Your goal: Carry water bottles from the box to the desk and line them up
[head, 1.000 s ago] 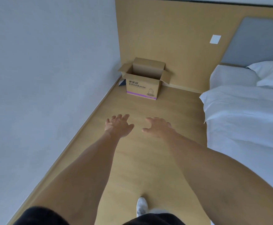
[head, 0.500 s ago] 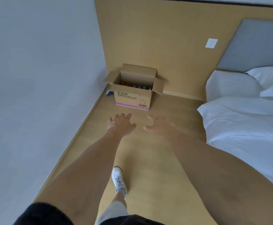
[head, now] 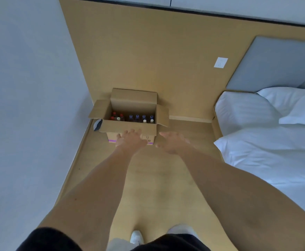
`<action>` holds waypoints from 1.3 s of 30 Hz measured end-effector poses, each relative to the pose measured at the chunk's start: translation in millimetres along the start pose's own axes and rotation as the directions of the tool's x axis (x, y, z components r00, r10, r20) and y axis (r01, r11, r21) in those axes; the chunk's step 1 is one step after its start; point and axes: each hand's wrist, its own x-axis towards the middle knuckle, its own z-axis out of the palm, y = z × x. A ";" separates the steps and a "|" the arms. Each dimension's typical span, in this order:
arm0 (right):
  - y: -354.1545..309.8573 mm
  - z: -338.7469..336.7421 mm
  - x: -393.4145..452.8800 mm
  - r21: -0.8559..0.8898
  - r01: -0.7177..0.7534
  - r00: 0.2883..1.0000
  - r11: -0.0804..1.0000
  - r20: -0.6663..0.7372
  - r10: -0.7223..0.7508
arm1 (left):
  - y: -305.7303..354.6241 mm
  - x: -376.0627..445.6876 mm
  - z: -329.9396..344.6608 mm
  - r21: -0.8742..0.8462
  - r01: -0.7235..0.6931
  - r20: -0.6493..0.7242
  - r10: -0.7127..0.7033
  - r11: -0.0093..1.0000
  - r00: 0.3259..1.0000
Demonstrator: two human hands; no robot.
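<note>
We stand on a wood floor (head: 159,178) in a bedroom corner, a grey wall at nine o'clock and a wood-panelled wall at twelve. Our left hand (head: 131,140) is stretched forward with its fingers spread and holds nothing; our right hand (head: 173,142), just beside it at three o'clock, is likewise loose and empty, though blurred. Just beyond the fingertips, at twelve o'clock, sits the cardboard box (head: 130,126) with its flaps folded open, against the panelled wall. Inside it the water bottles (head: 132,118) stand upright in rows, red caps toward nine o'clock, blue and white caps toward three. A bed (head: 267,142) with white linen fills the three o'clock side. No desk is in view. We judge the carrying barely begun here: both hands are empty, and the box looks well stocked.
</note>
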 end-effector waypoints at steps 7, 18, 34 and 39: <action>-37.0 -36.3 91.1 0.000 -0.014 1.000 1.000 0.014 0.014 | -37.3 84.9 -35.4 -0.006 0.004 0.028 -0.003 1.000 1.000; -99.0 -70.7 293.4 0.097 0.090 0.993 0.991 0.066 -0.096 | -110.0 260.3 -74.3 -0.030 0.091 0.023 -0.090 0.995 0.996; -126.9 -105.4 484.2 0.062 0.042 0.970 0.997 0.238 -0.056 | -168.8 448.7 -108.5 0.021 0.106 0.157 -0.108 0.994 0.982; -125.3 -109.3 532.7 0.093 -0.020 0.976 0.995 0.219 -0.001 | -171.8 514.8 -105.2 0.030 0.027 0.216 -0.033 0.999 0.976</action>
